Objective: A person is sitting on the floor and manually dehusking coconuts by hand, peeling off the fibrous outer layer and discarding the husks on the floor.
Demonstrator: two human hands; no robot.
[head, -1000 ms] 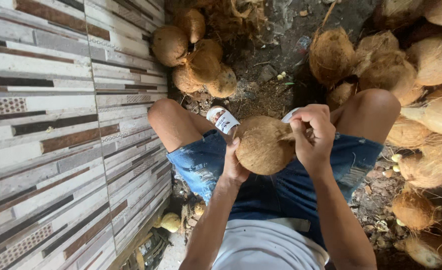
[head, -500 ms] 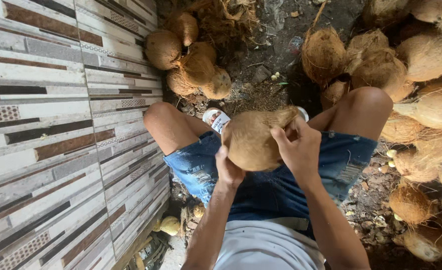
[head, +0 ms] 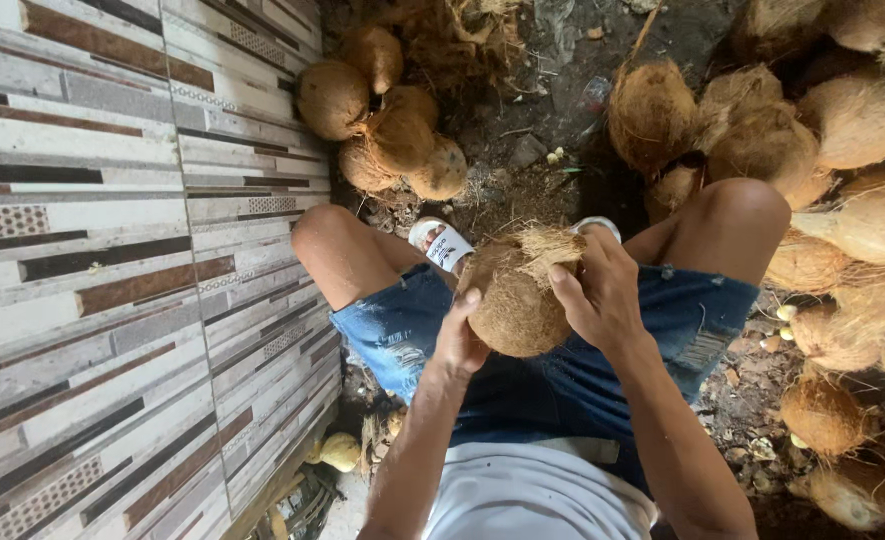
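Head view: striped tiled wall [head: 112, 250], coconut-strewn dirt ground [head: 552, 110].

- Item: one coconut [head: 514, 300], round, brown, its surface covered in coarse dry fibre.
- Condition: most of the outer husk is off; a pale, frayed tuft of fibre [head: 549, 245] remains attached at the upper right side, standing up and loose.
- Pose: held off the ground, tuft end pointing away from the person, the rounded bulk toward the body.
- Location: directly above the denim shorts [head: 552, 375], between the raised knees, just beside the white sandal [head: 442, 243] to its upper left.
- Contact: left hand [head: 459, 342] cups the lower left side; right hand [head: 602, 295] grips the right side, fingers [head: 565, 290] at the tuft.
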